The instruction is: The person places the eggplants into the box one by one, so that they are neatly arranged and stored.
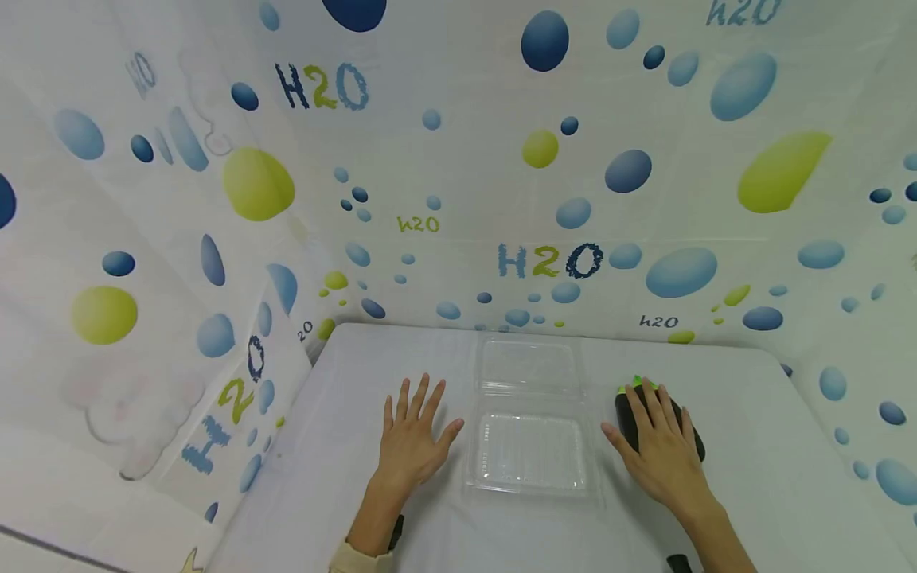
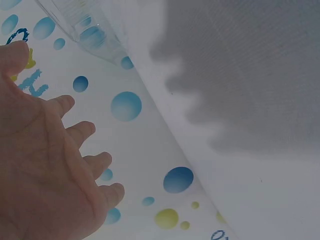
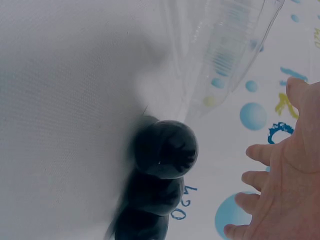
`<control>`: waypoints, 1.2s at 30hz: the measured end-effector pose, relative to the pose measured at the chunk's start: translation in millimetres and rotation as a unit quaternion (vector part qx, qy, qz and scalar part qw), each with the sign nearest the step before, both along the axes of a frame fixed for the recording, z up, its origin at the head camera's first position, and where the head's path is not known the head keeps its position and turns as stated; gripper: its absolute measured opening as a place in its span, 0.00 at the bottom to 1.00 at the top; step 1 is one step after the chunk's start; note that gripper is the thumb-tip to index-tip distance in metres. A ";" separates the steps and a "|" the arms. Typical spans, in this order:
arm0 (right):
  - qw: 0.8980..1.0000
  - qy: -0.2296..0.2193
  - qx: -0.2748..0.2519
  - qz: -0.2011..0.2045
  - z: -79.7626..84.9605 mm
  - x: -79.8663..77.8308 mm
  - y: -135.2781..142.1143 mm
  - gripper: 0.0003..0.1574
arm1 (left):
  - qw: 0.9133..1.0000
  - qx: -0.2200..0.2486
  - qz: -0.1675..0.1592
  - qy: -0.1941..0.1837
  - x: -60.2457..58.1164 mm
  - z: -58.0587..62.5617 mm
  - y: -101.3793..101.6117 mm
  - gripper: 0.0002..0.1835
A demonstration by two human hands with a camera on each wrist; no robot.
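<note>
An opened clear plastic clamshell box (image 1: 530,454) lies flat between the hands, lid half toward the wall. Left of it, my left hand (image 1: 411,446) hovers with fingers spread and holds nothing; its palm (image 2: 45,160) faces down over the cloth in the left wrist view. My right hand (image 1: 662,454), fingers extended, is above several glossy dark eggplants (image 1: 625,422) with green tops, hiding most of them from the head camera. In the right wrist view, the rounded ends of the eggplants (image 3: 167,149) sit side by side, a gap away from the right palm (image 3: 287,185).
White cloth covers the table (image 1: 344,398). Behind it and along the sides hangs a white curtain (image 1: 466,167) printed with blue and green dots and H2O lettering. A dark band (image 1: 396,532) is on the left wrist.
</note>
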State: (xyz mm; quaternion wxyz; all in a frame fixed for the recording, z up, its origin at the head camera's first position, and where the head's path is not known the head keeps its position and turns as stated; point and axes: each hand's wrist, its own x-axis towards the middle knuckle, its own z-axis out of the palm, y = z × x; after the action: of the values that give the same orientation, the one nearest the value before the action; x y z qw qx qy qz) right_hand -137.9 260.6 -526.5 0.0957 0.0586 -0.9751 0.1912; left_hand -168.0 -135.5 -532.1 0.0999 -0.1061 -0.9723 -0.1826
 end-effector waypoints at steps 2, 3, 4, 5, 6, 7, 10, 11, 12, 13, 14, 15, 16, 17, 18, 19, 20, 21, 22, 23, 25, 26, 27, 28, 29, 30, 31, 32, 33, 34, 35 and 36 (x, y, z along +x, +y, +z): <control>1.000 0.002 -0.001 0.001 0.8 -0.4 0.2 0.53 | 1.000 0.001 0.000 0.000 0.7 1.7 0.4 0.40; 1.000 0.003 -0.002 0.001 0.9 -0.6 0.4 0.53 | 1.000 0.002 -0.001 -0.001 1.0 2.8 0.6 0.40; 1.000 0.005 -0.002 0.000 1.5 -1.1 0.8 0.53 | 1.000 0.004 -0.001 -0.002 1.4 3.0 0.9 0.40; 1.000 0.006 -0.003 0.000 2.1 -1.6 1.2 0.53 | 1.000 0.004 0.000 -0.006 1.9 5.2 1.4 0.40; 1.000 0.008 -0.005 -0.001 2.8 -2.2 1.7 0.53 | 1.000 0.005 0.000 -0.008 2.1 6.7 1.8 0.40; 1.000 0.009 -0.006 -0.002 3.3 -3.0 2.1 0.53 | 1.000 0.005 0.000 -0.012 2.1 7.3 2.0 0.40; 1.000 0.011 -0.009 -0.009 3.9 -4.8 3.1 0.53 | 1.000 0.005 0.000 -0.014 1.7 8.7 2.5 0.40; 1.000 0.011 -0.010 -0.011 3.9 -5.3 3.4 0.53 | 1.000 0.004 0.000 -0.014 1.3 8.9 2.7 0.40; 1.000 0.011 -0.010 -0.014 3.6 -5.6 3.9 0.52 | 1.000 0.005 -0.002 -0.012 1.0 8.8 2.8 0.40; 1.000 0.010 -0.012 -0.017 3.4 -5.8 4.5 0.52 | 1.000 0.008 -0.004 -0.010 0.7 8.5 3.0 0.40; 1.000 0.011 -0.013 -0.019 3.1 -6.0 5.2 0.51 | 1.000 0.010 -0.007 -0.007 0.4 8.0 3.1 0.41; 1.000 0.012 -0.014 -0.021 2.8 -6.2 6.1 0.51 | 1.000 0.014 -0.010 -0.007 0.1 7.2 3.4 0.41; 1.000 0.017 -0.015 -0.022 2.6 -6.5 7.0 0.50 | 1.000 0.018 -0.011 -0.007 -0.4 5.5 3.6 0.41; 0.999 0.023 -0.015 -0.022 2.3 -6.8 8.0 0.49 | 1.000 0.024 -0.015 -0.006 -0.6 4.0 3.9 0.41; 0.999 0.029 -0.014 -0.021 1.8 -7.3 9.1 0.48 | 0.999 0.027 -0.016 -0.007 -1.0 2.1 4.3 0.42; 0.999 0.037 -0.015 -0.021 1.7 -7.7 10.0 0.48 | 0.999 0.030 -0.016 -0.009 -1.1 0.0 4.6 0.42; 0.999 0.043 -0.017 -0.021 1.3 -8.2 10.8 0.47 | 0.999 0.030 -0.016 -0.012 -1.4 -2.1 5.0 0.42; 0.998 0.048 -0.019 -0.020 1.0 -8.6 11.5 0.47 | 0.999 0.031 -0.016 -0.012 -1.7 -4.4 5.5 0.42; 0.998 0.052 -0.022 -0.021 0.7 -9.0 12.0 0.46 | 0.999 0.031 -0.015 -0.015 -1.9 -6.3 5.9 0.42; 0.998 0.053 -0.025 -0.022 0.3 -9.2 12.5 0.46 | 0.999 0.030 -0.015 -0.017 -1.9 -7.6 6.2 0.42; 0.998 0.055 -0.031 -0.027 -0.4 -9.4 13.6 0.45 | 0.999 0.032 -0.015 -0.018 -2.1 -9.9 6.8 0.43; 0.998 0.054 -0.032 -0.029 -0.9 -9.3 14.1 0.45 | 0.999 0.039 -0.018 -0.016 -2.0 -10.0 7.1 0.42; 0.998 0.053 -0.032 -0.033 -1.3 -9.1 14.8 0.45 | 0.999 0.045 -0.022 -0.014 -1.9 -9.8 7.3 0.42; 0.997 0.054 -0.032 -0.036 -1.5 -8.8 15.6 0.45 | 0.998 0.049 -0.025 -0.016 -1.8 -9.3 7.6 0.42; 0.997 0.053 -0.030 -0.040 -1.9 -8.4 16.5 0.45 | 0.998 0.049 -0.027 -0.016 -1.7 -9.3 8.0 0.41; 0.997 0.052 -0.029 -0.044 -2.4 -8.0 17.4 0.45 | 0.998 0.049 -0.029 -0.017 -1.6 -9.4 8.5 0.41; 0.997 0.050 -0.029 -0.048 -2.8 -7.6 18.4 0.45 | 0.998 0.047 -0.030 -0.022 -1.5 -9.5 9.0 0.41; 0.997 0.049 -0.029 -0.052 -3.1 -7.3 19.7 0.45 | 0.998 0.045 -0.031 -0.029 -1.3 -9.8 9.7 0.41; 0.997 0.047 -0.029 -0.056 -3.3 -7.1 21.0 0.45 | 0.998 0.039 -0.031 -0.033 -1.2 -10.8 10.4 0.40; 0.997 0.047 -0.028 -0.060 -3.5 -7.1 22.4 0.45 | 0.998 0.035 -0.031 -0.037 -1.1 -11.9 11.2 0.40; 0.996 0.047 -0.028 -0.065 -3.9 -7.1 23.9 0.44 | 0.998 0.036 -0.032 -0.041 -0.9 -12.6 12.0 0.39; 0.996 0.047 -0.028 -0.070 -4.2 -7.2 25.5 0.44 | 0.998 0.039 -0.033 -0.043 -0.6 -13.3 12.7 0.39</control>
State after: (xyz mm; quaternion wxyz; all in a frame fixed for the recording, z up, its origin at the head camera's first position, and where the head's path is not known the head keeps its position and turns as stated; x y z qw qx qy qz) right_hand -145.1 286.1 -530.7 0.1559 -0.0031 -0.9656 0.2080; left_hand -168.6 -122.8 -545.4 0.0559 -0.1259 -0.9639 -0.2279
